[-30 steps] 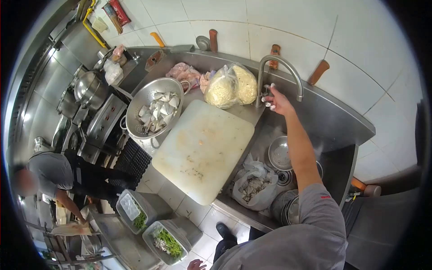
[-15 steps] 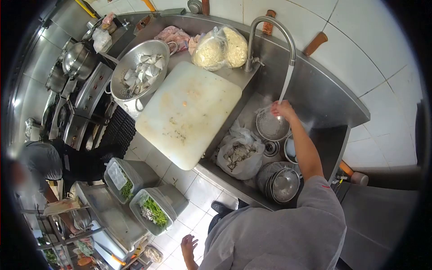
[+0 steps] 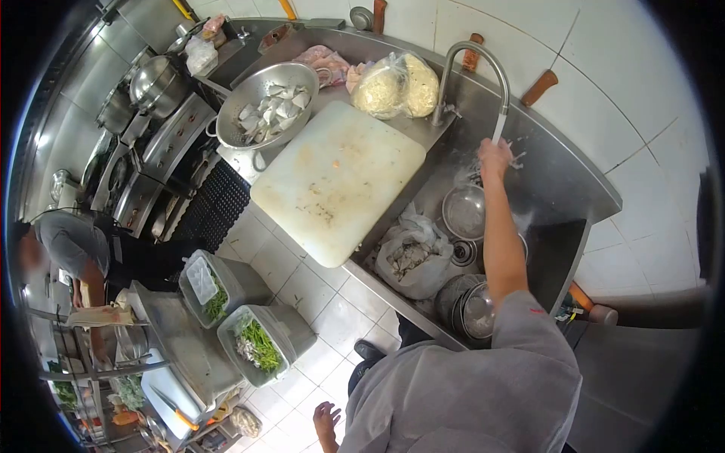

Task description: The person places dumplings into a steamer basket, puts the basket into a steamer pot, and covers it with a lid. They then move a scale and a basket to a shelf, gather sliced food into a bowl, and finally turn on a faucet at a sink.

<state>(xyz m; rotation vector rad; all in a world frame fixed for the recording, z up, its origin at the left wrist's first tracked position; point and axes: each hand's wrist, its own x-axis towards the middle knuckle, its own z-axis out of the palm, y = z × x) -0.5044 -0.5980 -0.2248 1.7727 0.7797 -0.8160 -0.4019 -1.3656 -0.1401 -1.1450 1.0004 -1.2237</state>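
Bright even light, strong fisheye warp, black vignetted corners

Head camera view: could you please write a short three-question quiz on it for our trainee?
1. True or false: the right hand is under the water that runs from the curved steel faucet.
2. What lies in the round perforated steel colander? A: green beans. B: pale cut pieces. C: noodles.
3. Does the large white cutting board lie to the left or to the right of the steel sink?

Key: 1 true. 2 B. 3 left.
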